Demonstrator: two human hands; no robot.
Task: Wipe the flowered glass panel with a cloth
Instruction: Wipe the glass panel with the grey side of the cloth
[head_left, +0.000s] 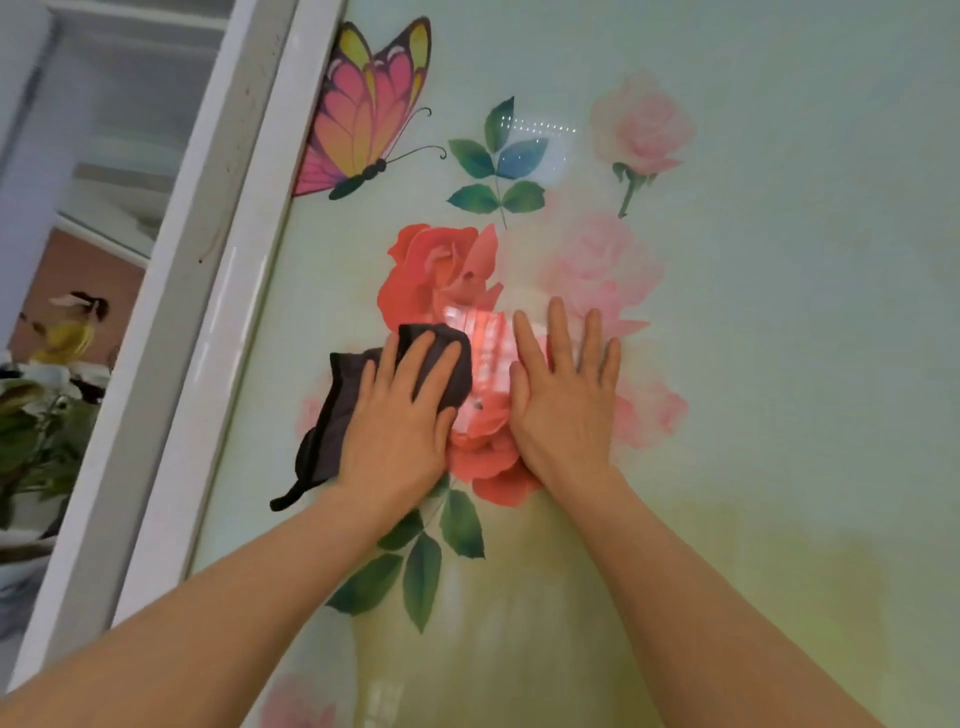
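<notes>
Two bare hands press flat against a pale green glass panel printed with flowers (779, 312), which fills most of the frame from the centre to the right edge.

At the far left edge of the frame, blurred green leaves of a plant (31, 431) show beyond the panel, with a small yellow and dark figure (72, 327) above them against a terracotta wall. Next comes a wide white frame (171, 332), running diagonally from the lower left corner to the top centre, touching the panel's left side.

On the panel, in the upper left, is a large printed butterfly with pink, orange and yellow wings (363, 109). To its right sits a sprig of dark green printed leaves (498, 166), and further right a faint pink rose (644, 130).

In the middle of the frame, a dark grey cloth (332, 415) lies spread against the glass, one corner trailing down to the lower left. The left hand (400, 415) rests on the cloth with fingers straight and slightly spread, pressing it to the panel over the left part of a big red printed rose (436, 270). Just beside it, the right hand (566, 395) lies flat on the bare glass, fingers straight and apart, holding nothing. The two hands are near each other but apart, with a bright reflection between them. Both forearms reach up from the bottom of the frame. Below the left wrist are more printed green leaves (421, 566).
</notes>
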